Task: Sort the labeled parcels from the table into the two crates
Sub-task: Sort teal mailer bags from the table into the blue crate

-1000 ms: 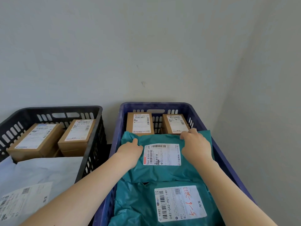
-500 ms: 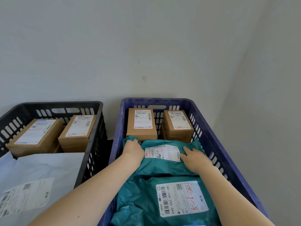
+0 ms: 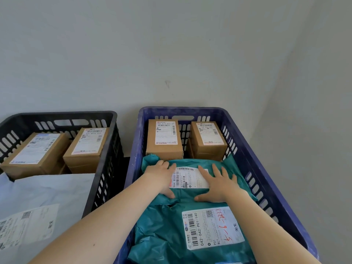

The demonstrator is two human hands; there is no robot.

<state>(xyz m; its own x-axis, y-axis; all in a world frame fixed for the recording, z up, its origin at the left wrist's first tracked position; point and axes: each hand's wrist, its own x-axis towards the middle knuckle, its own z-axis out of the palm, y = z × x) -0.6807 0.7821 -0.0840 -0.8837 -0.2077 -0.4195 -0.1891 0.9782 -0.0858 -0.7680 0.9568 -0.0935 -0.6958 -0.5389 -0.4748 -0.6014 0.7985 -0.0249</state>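
A teal mailer bag (image 3: 192, 195) with a white label lies in the middle of the blue crate (image 3: 270, 180). My left hand (image 3: 162, 177) lies flat on its left part, and my right hand (image 3: 219, 184) presses flat on its right part with fingers spread. A second teal mailer (image 3: 167, 233) with red writing on its label lies nearer me, partly under the first. Two labeled cardboard boxes (image 3: 163, 138) (image 3: 207, 140) stand at the crate's far end. The black crate (image 3: 106, 149) on the left holds two cardboard boxes (image 3: 36, 151) (image 3: 87, 145) and a pale grey mailer (image 3: 47, 197).
Both crates stand against a grey wall, with a corner wall close on the right of the blue crate. A narrow dark gap (image 3: 125, 168) separates the crates.
Both hands let go of the top teal mailer's far edge and slid back toward me; they now lie flat on it. The mailer has settled lower in the blue crate.
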